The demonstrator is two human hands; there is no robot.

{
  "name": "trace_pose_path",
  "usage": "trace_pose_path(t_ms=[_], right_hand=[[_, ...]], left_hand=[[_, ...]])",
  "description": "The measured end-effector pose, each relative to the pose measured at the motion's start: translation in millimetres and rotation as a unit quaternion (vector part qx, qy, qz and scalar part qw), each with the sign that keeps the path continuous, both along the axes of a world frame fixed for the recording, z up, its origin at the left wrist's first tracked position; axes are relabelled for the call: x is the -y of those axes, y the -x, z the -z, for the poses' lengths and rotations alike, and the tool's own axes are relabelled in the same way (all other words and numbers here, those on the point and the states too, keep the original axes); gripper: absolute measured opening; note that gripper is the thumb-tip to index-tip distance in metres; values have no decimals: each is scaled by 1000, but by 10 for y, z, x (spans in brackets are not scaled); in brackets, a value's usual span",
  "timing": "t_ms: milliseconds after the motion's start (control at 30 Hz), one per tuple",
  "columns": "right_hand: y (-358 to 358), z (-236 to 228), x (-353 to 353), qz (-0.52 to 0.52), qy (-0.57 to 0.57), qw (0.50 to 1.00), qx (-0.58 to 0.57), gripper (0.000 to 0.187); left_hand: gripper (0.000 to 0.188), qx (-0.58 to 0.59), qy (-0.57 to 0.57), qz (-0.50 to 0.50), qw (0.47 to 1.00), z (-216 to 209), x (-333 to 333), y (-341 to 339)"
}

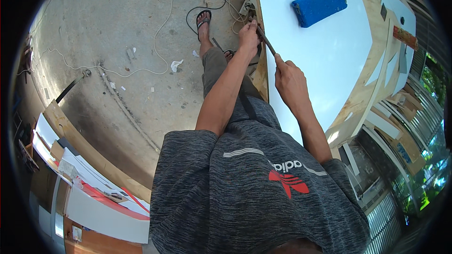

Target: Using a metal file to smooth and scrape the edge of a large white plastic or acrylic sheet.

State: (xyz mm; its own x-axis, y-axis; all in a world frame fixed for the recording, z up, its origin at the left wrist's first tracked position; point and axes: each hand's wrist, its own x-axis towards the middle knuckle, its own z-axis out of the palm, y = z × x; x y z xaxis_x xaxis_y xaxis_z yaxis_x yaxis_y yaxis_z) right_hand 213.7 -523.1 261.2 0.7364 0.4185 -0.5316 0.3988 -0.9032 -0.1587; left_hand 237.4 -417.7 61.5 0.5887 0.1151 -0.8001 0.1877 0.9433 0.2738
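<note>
A slim dark rod-like tool (267, 42) runs slantwise between my two hands, over the near-left edge of a white board (325, 66). My right hand (291, 83) is closed around its lower right end, above the board. At the upper left end, my left hand (248, 38) is closed with its thumb and fingers pressed together. What exactly sits in those fingers is partly hidden, but the tool's far end meets them. A blue block-shaped bundle (320, 6) lies on the white board, apart from both hands.
The board rests on a wooden table (365, 73); a reddish-brown strip (405, 37) lies at its right. Left of it, a white cable (162, 42) and black cords cross the concrete floor, with paper scraps (176, 65). A power socket (246, 7) is beside the table edge. Sheet offcuts (108, 207) lie lower left.
</note>
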Motion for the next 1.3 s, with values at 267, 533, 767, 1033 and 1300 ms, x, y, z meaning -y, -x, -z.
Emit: trace_pose_path(t_ms=[267,533,767,1033,1300], right_hand=[[95,-95,54,14,-37,999,24,37],[199,214,170,21,-36,999,35,39],[253,-172,190,26,-46,999,13,42],[394,51,286,40,-55,997,32,39],[363,27,310,28,-27,999,19,38]], left_hand=[[27,19,19,1,1000,5,76,82],[25,-5,-8,9,1000,199,200,38],[26,43,-24,58,997,200,321,245],[28,11,-10,-6,1000,58,416,259],[27,14,-15,-3,1000,63,422,254]])
